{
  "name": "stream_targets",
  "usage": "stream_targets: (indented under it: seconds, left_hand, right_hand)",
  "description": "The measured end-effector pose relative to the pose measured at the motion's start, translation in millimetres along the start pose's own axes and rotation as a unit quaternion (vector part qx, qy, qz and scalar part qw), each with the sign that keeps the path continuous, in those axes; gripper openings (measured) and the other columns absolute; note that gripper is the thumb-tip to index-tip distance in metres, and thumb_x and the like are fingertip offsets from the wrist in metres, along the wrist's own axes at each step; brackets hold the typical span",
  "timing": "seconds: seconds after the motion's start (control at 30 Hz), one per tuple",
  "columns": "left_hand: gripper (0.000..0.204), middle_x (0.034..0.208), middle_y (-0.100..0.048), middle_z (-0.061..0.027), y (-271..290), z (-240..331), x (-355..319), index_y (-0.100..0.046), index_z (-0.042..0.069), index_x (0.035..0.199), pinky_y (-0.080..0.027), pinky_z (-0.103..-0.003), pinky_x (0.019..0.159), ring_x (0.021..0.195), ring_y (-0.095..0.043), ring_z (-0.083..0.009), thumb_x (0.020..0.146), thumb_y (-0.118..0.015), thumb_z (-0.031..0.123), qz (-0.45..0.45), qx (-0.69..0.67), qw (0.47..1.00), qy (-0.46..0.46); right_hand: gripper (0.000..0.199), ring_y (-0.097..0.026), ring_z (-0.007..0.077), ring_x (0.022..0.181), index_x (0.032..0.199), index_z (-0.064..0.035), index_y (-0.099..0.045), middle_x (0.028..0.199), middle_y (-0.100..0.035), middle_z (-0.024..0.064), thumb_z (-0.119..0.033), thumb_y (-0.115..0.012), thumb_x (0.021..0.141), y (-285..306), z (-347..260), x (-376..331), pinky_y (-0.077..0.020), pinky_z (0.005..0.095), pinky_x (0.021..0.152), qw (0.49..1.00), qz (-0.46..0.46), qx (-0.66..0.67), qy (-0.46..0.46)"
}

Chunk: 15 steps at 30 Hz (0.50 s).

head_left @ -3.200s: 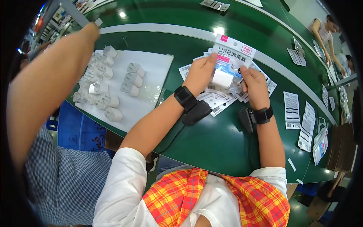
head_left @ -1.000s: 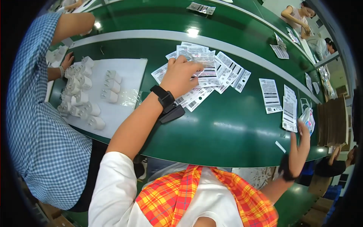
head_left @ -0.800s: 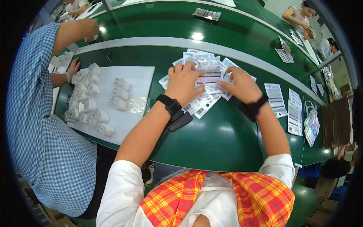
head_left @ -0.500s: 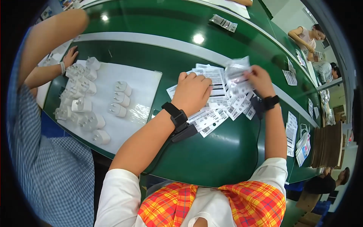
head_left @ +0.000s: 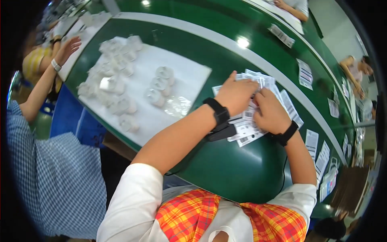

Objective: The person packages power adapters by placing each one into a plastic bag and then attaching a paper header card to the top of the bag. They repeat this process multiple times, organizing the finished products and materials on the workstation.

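The left hand (head_left: 238, 96) and right hand (head_left: 275, 112) are bending close together over fanned printed packets (head_left: 245, 132) on the green table (head_left: 225, 173); whether they are gripping one, I cannot tell. Leftward, white plug chargers (head_left: 121, 60) are crowding a white sheet (head_left: 187, 66). Beyond, a blue crate (head_left: 76, 121) is standing, contents unclear.

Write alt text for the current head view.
Left hand and right hand close together over a fanned pile of printed packs on a green table. Leftward, white plug adapters sit on a white sheet; a co-worker in blue checks is at far left.
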<state>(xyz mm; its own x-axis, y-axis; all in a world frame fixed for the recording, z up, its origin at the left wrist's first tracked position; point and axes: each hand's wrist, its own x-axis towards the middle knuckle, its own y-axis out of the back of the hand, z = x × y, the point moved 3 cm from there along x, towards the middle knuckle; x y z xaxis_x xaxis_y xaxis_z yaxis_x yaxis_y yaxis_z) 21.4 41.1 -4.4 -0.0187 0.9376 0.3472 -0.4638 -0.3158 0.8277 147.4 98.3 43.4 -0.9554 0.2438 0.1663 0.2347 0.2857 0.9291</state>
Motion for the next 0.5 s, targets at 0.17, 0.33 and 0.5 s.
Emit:
stream_targets:
  seconds: [0.17, 0.33, 0.5]
  left_hand:
    - [0.050, 0.134, -0.056, -0.0085, 1.0, -5.9, -3.4, -0.053, 0.010, 0.132, -0.021, -0.064, 0.111, 0.132, -0.046, -0.0189, 0.083, -0.059, 0.020, -0.077, -0.038, 0.995, 0.041]
    - [0.077, 0.149, -0.041, -0.0069, -0.3, -9.4, -13.0, -0.044, 0.015, 0.142, -0.016, -0.066, 0.112, 0.141, -0.033, -0.0189, 0.076, -0.066, 0.049, -0.125, 0.029, 0.992, -0.004]
    - [0.093, 0.154, -0.034, -0.0068, 7.5, -4.5, -17.4, -0.040, 0.018, 0.146, -0.011, -0.066, 0.112, 0.145, -0.026, -0.0231, 0.070, -0.066, 0.065, -0.138, 0.019, 0.990, -0.010]
  right_hand:
    - [0.027, -0.052, 0.0384, 0.081, 0.092, -0.0004, -0.056, 0.084, -0.054, 0.0169, -0.003, -0.052, 0.065, -1.7, -6.1, -7.0, -0.0440, 0.0437, 0.074, 0.986, -0.107, 0.110, -0.061]
    - [0.027, -0.054, 0.0382, 0.080, 0.094, -0.0011, -0.056, 0.082, -0.056, 0.0170, -0.002, -0.055, 0.067, 15.2, -31.2, -33.0, -0.0457, 0.0433, 0.073, 0.972, -0.220, 0.069, 0.050]
    - [0.029, -0.058, 0.0345, 0.089, 0.099, -0.0007, -0.058, 0.095, -0.060, 0.0167, 0.000, -0.058, 0.070, 48.3, -66.6, 14.5, -0.0479, 0.0404, 0.075, 0.968, -0.249, 0.027, 0.008]
